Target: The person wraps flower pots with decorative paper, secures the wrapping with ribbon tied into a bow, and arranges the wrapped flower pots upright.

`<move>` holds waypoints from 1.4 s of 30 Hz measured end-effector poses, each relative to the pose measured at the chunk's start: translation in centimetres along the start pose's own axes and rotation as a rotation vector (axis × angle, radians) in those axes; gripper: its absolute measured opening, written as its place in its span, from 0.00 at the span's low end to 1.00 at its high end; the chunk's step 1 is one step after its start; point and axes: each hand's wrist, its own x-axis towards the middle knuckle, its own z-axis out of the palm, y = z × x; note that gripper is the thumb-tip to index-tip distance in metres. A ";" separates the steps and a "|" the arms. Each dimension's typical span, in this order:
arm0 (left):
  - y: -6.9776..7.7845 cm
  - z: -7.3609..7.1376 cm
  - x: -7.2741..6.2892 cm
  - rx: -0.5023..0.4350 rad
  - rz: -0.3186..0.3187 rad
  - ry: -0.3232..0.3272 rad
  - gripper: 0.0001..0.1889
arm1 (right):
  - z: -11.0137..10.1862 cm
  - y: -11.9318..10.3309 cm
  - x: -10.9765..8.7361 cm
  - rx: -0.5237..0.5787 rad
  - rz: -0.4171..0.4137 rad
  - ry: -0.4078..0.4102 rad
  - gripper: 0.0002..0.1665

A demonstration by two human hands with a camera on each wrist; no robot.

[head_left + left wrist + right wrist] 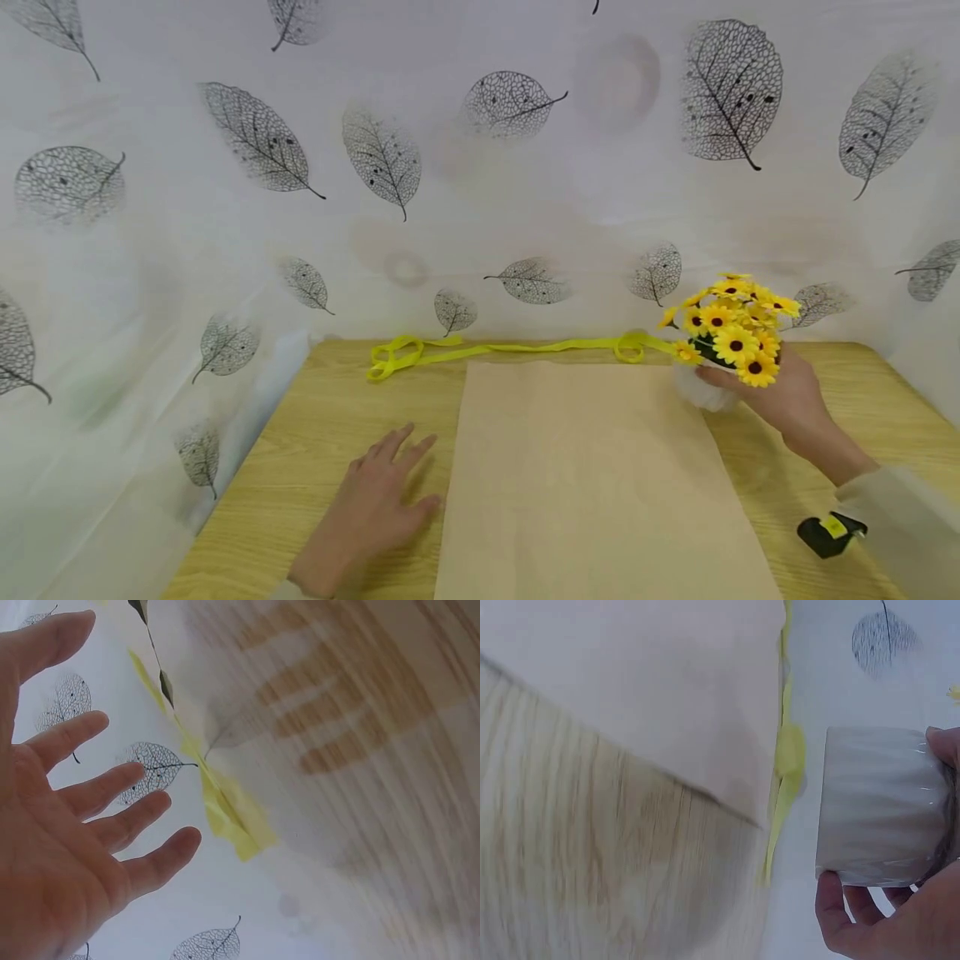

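Observation:
My right hand (787,400) grips a white pot (705,387) of yellow artificial flowers (735,333) with dark centres, over the far right corner of a sheet of brown paper (592,483). Up close in the right wrist view, the thumb and fingers hold the smooth pot (881,806), which is clear of the table; most of the flowers are out of that view. To the left of the paper, my left hand (375,500) hovers with its fingers spread, holding nothing. The left wrist view shows the palm of this hand (67,817) with fingers apart.
A yellow ribbon (525,346) lies loosely looped along the back edge of the wooden table (300,442). Near the right sleeve sits a small black object with a yellow label (831,533). Behind the table hangs a white leaf-patterned cloth (465,192).

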 end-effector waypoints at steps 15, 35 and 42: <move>-0.8 -0.6 -0.6 0.001 -0.036 -0.018 0.38 | 3.9 -3.8 -2.4 -0.013 -0.129 -0.042 0.60; -1.4 -1.3 -1.3 -0.005 -0.051 0.014 0.37 | 10.4 -8.4 -3.9 0.011 -0.034 -0.032 0.62; -1.8 -1.3 -1.4 0.002 -0.049 0.040 0.37 | 12.4 -9.6 -4.0 0.072 -0.051 -0.065 0.59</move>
